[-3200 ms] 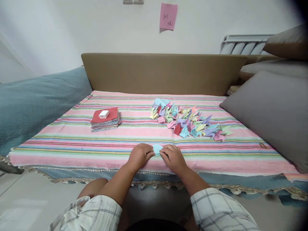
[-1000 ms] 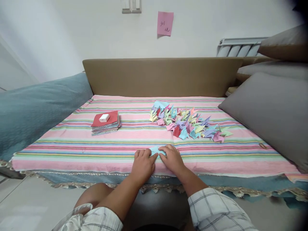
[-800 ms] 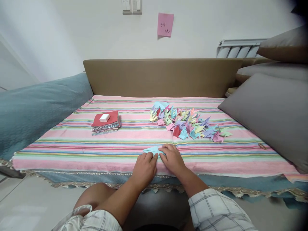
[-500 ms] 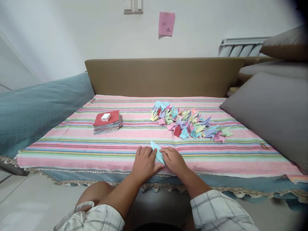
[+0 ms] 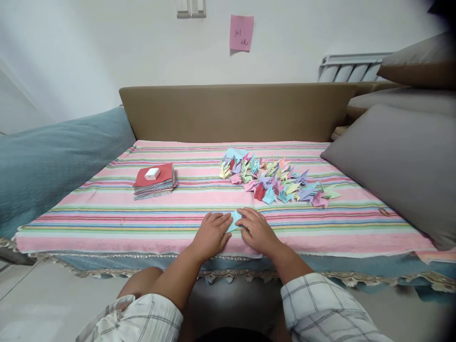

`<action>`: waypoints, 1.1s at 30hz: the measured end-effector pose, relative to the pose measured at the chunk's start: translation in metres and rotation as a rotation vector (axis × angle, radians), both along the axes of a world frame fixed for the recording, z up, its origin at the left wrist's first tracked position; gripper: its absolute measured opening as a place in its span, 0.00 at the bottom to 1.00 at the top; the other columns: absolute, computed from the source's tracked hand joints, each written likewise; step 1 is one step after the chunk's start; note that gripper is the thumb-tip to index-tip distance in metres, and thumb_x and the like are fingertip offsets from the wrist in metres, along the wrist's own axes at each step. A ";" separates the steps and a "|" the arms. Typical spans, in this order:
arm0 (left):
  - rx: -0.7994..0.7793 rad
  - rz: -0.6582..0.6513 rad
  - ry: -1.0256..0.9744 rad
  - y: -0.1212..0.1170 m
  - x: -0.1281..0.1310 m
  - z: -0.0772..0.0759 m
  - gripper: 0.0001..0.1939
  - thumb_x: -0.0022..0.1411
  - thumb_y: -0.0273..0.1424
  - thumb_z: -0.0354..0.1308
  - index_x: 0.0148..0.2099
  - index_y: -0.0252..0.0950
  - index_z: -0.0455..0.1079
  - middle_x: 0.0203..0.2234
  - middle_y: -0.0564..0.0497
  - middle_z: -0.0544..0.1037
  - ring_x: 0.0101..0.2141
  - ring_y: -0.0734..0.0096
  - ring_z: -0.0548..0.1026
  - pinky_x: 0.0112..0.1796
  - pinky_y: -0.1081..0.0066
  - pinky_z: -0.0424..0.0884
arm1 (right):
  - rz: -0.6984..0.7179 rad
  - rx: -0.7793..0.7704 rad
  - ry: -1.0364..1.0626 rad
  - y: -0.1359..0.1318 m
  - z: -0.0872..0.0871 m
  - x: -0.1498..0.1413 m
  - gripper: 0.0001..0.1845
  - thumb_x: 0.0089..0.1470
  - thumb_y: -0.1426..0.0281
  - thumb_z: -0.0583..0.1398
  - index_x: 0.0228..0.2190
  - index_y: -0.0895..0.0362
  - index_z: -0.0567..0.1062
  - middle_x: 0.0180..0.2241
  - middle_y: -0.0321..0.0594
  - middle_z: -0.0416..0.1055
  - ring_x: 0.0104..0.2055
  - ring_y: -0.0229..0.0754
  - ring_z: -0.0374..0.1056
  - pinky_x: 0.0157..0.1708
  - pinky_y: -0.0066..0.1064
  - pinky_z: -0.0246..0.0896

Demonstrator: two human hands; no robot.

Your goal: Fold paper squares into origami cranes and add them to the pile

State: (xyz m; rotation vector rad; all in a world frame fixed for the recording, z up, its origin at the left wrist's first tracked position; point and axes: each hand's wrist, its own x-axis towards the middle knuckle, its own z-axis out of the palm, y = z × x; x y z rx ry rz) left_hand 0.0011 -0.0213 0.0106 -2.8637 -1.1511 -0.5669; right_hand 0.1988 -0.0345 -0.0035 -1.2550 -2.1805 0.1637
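Note:
A small folded piece of light blue origami paper [image 5: 234, 221] lies on the striped cloth near its front edge, partly covered by fingers. From the left, my left hand [image 5: 213, 234] presses its fingertips on the paper, thumb stretched toward me. My right hand [image 5: 259, 232] grips the paper's right side with curled fingers and thumb. Beyond the hands, to the right, lies a heap of folded paper cranes [image 5: 274, 183] in several colours. A stack of paper sheets [image 5: 155, 190], red on top, sits at the left with a small white block [image 5: 152, 174] on it.
The striped cloth [image 5: 89, 228] covers a seat with a brown backrest [image 5: 231, 114]. Grey cushions [image 5: 399, 166] bound the right side, a blue-covered armrest [image 5: 64, 156] the left. A small brown ring-like item [image 5: 384, 212] lies near the cushion. A pink note [image 5: 241, 33] hangs on the wall.
The blue paper has turned from a long pointed shape slanting toward me to a smaller-looking piece between the hands. My right fingers have moved to its far edge. The view has shifted slightly.

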 end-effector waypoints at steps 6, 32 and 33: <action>0.009 -0.047 0.052 0.013 -0.009 0.006 0.18 0.61 0.26 0.50 0.52 0.47 0.67 0.51 0.50 0.71 0.53 0.57 0.64 0.53 0.48 0.54 | 0.043 -0.022 -0.024 0.002 0.001 0.004 0.13 0.49 0.75 0.56 0.37 0.53 0.74 0.51 0.41 0.67 0.55 0.45 0.58 0.56 0.45 0.44; -0.113 0.067 -0.264 0.018 0.001 0.000 0.04 0.56 0.31 0.57 0.30 0.39 0.71 0.38 0.51 0.79 0.41 0.65 0.73 0.44 0.62 0.64 | -0.073 -0.134 0.127 0.012 -0.002 -0.009 0.07 0.53 0.66 0.57 0.28 0.53 0.74 0.41 0.38 0.72 0.45 0.43 0.63 0.45 0.37 0.50; -0.118 0.083 -0.277 0.018 0.001 -0.001 0.04 0.56 0.31 0.57 0.29 0.39 0.71 0.37 0.51 0.79 0.40 0.65 0.73 0.44 0.62 0.64 | -0.087 -0.141 0.139 0.012 -0.001 -0.011 0.07 0.53 0.66 0.57 0.27 0.53 0.74 0.41 0.38 0.73 0.44 0.43 0.63 0.45 0.37 0.51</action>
